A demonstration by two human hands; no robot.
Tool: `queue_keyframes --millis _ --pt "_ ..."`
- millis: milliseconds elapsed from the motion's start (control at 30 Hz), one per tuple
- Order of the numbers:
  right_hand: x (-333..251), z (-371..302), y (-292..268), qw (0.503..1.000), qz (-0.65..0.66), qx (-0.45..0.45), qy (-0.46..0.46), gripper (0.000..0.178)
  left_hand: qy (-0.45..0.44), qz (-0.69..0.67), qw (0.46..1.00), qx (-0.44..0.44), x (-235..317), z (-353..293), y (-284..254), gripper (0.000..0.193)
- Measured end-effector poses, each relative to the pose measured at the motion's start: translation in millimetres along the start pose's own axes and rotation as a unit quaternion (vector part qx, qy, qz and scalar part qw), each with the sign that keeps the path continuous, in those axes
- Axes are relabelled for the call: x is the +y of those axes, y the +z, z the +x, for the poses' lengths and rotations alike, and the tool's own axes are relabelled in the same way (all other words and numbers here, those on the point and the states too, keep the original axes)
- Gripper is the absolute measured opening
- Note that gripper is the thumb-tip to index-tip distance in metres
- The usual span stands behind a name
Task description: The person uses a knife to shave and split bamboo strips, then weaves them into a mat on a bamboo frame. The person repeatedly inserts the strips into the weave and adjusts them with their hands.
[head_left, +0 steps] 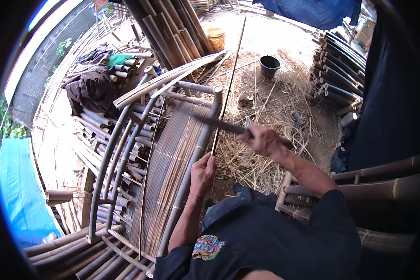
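My left hand [203,175] is closed around the lower end of a long, thin bamboo strip [232,77], beside the front rail of a bamboo bench [170,144]. From there the strip runs up and away toward the bright ground. To the right, my right hand [266,140] grips a long knife [224,125] by its handle, with the dark blade pointing left. The blade crosses the strip in this view; whether they touch, I cannot tell. The tip of the blade lies over the bench's slatted seat.
Shavings [252,163] litter the ground around a black bucket [269,66]. A yellow bucket [215,39] stands farther off near leaning bamboo poles [172,37]. Stacked bamboo [338,70] lines the right, and split lengths [147,88] rest across the bench's far end. A blue tarp [23,186] lies at left.
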State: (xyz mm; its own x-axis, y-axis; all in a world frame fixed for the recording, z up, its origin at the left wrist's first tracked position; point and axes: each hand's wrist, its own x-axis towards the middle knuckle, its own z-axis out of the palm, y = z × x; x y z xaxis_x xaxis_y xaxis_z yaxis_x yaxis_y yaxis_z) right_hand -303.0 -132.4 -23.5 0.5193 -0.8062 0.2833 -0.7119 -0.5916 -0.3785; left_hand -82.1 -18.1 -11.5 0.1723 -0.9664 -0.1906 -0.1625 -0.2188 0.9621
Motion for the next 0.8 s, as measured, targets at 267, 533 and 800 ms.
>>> queue_keyframes --millis 267,533,800 --pt "-16 -12 1 0.998 0.052 0.019 0.027 0.060 0.020 -0.018 0.999 -0.017 -5 -10 9 0.029" --pt "18 6 -7 0.991 0.057 0.051 0.109 0.052 0.021 0.004 1.000 -0.018 -17 -34 8 0.029" --pt "72 12 -22 0.988 -0.009 0.078 0.134 0.064 0.017 0.073 0.996 -0.051 -28 -65 -10 0.024"
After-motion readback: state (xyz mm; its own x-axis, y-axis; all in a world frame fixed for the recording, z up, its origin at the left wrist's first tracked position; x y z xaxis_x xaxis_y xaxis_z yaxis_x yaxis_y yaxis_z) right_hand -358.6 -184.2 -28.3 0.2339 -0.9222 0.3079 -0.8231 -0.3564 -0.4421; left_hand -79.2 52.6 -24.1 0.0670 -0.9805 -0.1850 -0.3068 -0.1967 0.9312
